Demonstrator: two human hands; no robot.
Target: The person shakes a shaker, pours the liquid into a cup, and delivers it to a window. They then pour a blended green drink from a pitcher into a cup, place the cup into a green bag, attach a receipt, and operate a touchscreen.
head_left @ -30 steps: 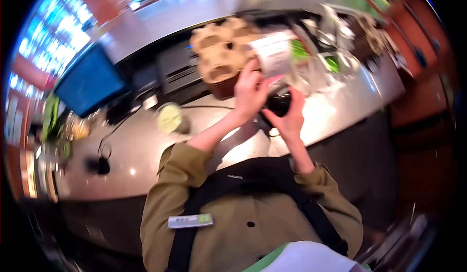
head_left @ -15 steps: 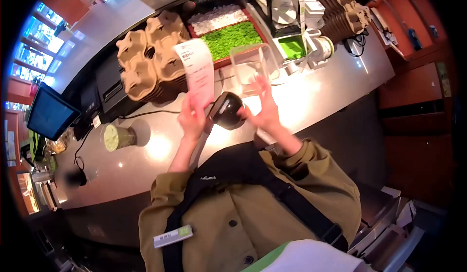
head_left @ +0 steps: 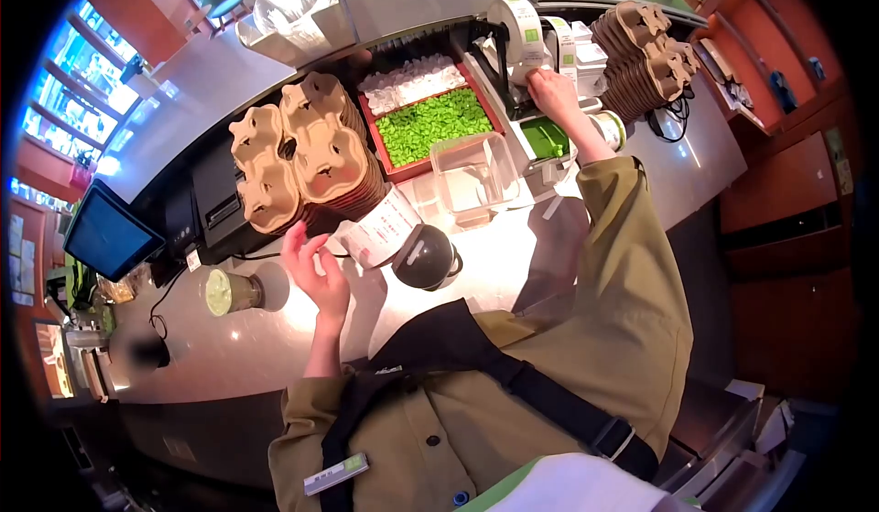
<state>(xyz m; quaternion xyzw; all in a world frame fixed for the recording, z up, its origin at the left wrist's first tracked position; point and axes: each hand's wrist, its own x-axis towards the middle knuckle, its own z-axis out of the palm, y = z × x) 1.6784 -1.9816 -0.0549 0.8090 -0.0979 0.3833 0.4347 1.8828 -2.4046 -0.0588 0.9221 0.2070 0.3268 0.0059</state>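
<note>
My right hand (head_left: 557,98) reaches to the back right, its fingers pinched at the lower edge of a white-and-green label roll (head_left: 524,28) on a dispenser. The label strip at the fingertips is partly hidden by them. My left hand (head_left: 316,272) is raised over the counter, fingers apart and holding nothing. Just right of it, a printed paper slip (head_left: 385,228) leans or lies beside a black rounded object (head_left: 425,259), whose kind I cannot make out. Behind that object sits a clear plastic container (head_left: 474,182).
Stacked cardboard cup carriers (head_left: 330,159) stand behind my left hand, and more carriers (head_left: 645,59) at the far right. A red tray (head_left: 478,86) holds green and white pieces. A green drink cup (head_left: 231,292) stands at left, near a tablet screen (head_left: 112,223).
My left hand has let go of the paper slip, which now rests by the black object. My right hand has moved from near the black object and container up to the label roll.
</note>
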